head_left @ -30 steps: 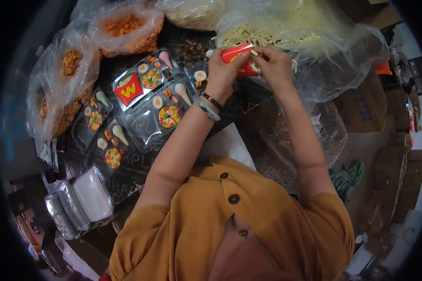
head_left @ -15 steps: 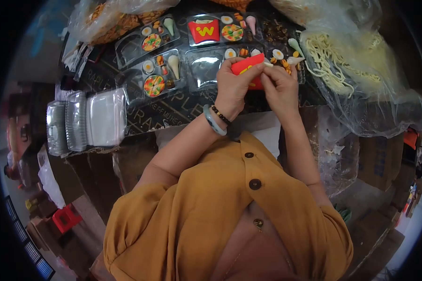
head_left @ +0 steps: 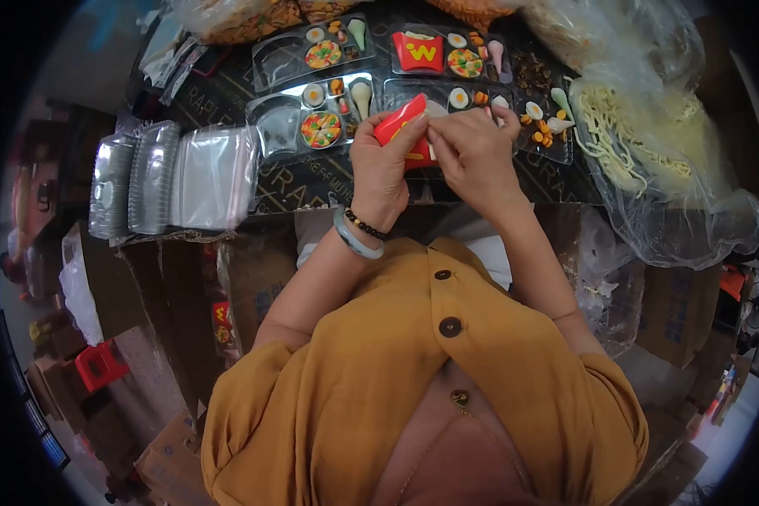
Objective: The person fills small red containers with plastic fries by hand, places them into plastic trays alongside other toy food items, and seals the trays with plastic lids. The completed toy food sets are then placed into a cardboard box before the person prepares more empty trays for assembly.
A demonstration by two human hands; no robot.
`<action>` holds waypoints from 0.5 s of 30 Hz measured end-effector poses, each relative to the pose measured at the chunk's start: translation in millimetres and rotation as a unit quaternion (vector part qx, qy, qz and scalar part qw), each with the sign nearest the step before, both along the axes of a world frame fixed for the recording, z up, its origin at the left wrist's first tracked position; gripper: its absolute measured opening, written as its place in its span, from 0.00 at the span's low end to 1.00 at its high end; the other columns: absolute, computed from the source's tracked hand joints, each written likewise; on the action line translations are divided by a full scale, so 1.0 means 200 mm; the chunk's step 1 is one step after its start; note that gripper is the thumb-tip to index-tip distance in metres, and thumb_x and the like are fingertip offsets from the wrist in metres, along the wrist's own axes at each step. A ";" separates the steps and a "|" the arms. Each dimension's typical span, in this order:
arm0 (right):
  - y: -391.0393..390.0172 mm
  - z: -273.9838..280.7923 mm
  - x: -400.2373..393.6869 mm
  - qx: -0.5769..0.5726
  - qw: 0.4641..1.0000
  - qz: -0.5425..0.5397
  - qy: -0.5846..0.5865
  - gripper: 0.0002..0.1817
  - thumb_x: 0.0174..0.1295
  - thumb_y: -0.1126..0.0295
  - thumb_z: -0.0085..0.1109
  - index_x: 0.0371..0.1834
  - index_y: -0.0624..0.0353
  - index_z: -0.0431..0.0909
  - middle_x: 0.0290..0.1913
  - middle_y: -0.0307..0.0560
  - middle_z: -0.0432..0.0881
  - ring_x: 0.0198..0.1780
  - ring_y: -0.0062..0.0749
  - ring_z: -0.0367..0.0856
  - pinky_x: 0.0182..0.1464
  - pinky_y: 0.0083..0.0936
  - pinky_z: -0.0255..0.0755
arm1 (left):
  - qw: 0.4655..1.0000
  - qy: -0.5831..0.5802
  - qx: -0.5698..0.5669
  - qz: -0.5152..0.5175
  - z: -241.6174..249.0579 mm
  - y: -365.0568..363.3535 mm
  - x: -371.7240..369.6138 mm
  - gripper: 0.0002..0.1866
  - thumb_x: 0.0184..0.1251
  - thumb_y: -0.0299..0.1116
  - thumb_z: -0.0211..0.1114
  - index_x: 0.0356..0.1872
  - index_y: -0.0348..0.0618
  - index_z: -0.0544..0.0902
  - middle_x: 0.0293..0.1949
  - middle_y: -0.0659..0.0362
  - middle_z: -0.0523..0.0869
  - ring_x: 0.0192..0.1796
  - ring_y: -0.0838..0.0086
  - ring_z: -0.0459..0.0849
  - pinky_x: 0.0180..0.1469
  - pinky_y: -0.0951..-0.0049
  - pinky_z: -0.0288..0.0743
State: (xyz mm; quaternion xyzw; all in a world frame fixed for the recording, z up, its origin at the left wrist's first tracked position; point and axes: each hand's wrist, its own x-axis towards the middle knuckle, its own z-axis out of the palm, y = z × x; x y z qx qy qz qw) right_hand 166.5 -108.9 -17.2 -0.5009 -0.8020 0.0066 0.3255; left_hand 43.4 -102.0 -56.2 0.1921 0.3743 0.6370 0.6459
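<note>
A red packet with yellow marking is held in my left hand, fingers and thumb closed around it. My right hand is closed in a pinch at the packet's open right edge, on something pale that is mostly hidden by the fingers. Just behind both hands lies a clear compartment tray with a toy egg. Another tray to the left holds a toy pizza, an egg and a cone. Further back, a tray contains a red fries packet.
Stacked clear plastic lids and clear bags lie at the left table edge. At the right, a plastic bag holds cream-coloured strands. Small toy foods lie beside it. Bags of orange pieces stand at the back.
The head view has shifted, so the table items appear further right. Both hands remain at the red packet, now lower and further left in view; the right hand's back is turned more upward.
</note>
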 end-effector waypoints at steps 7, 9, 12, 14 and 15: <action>-0.08 -0.07 -0.07 -0.109 0.987 0.091 0.071 0.08 0.54 0.74 0.57 0.38 0.53 0.78 0.33 0.38 0.80 0.41 0.29 0.78 0.64 0.47 0.41 | 0.999 0.025 0.004 0.048 -0.03 -0.09 -0.13 0.20 0.50 0.27 0.71 0.42 0.39 0.70 0.38 0.58 0.78 0.38 0.78 0.79 0.41 0.79 0.74; -0.08 -0.13 -0.07 -0.149 0.974 0.105 0.133 0.08 0.54 0.74 0.57 0.39 0.53 0.78 0.33 0.38 0.80 0.40 0.30 0.78 0.65 0.48 0.39 | 0.998 0.044 0.000 0.039 -0.04 -0.13 -0.15 0.21 0.50 0.27 0.71 0.42 0.39 0.70 0.38 0.59 0.78 0.38 0.79 0.78 0.42 0.79 0.73; -0.11 -0.16 -0.09 -0.148 0.961 0.114 0.203 0.08 0.55 0.74 0.57 0.38 0.54 0.77 0.34 0.39 0.79 0.38 0.31 0.79 0.66 0.48 0.38 | 0.997 0.068 0.003 0.045 -0.05 -0.17 -0.14 0.21 0.50 0.28 0.71 0.43 0.39 0.70 0.38 0.59 0.78 0.39 0.79 0.77 0.43 0.80 0.73; -0.13 -0.14 -0.11 -0.125 0.984 0.070 0.104 0.05 0.56 0.73 0.56 0.36 0.56 0.77 0.33 0.39 0.79 0.39 0.32 0.78 0.65 0.47 0.40 | 0.995 0.078 0.009 0.054 -0.05 -0.16 -0.12 0.19 0.53 0.29 0.69 0.43 0.39 0.70 0.38 0.60 0.77 0.39 0.80 0.77 0.43 0.80 0.72; -0.12 -0.13 -0.11 -0.126 0.984 0.070 0.106 0.05 0.56 0.73 0.56 0.36 0.56 0.77 0.33 0.39 0.79 0.39 0.32 0.78 0.65 0.47 0.40 | 0.994 0.087 0.016 0.062 -0.06 -0.16 -0.10 0.17 0.57 0.31 0.67 0.43 0.40 0.70 0.39 0.60 0.77 0.39 0.80 0.77 0.43 0.81 0.72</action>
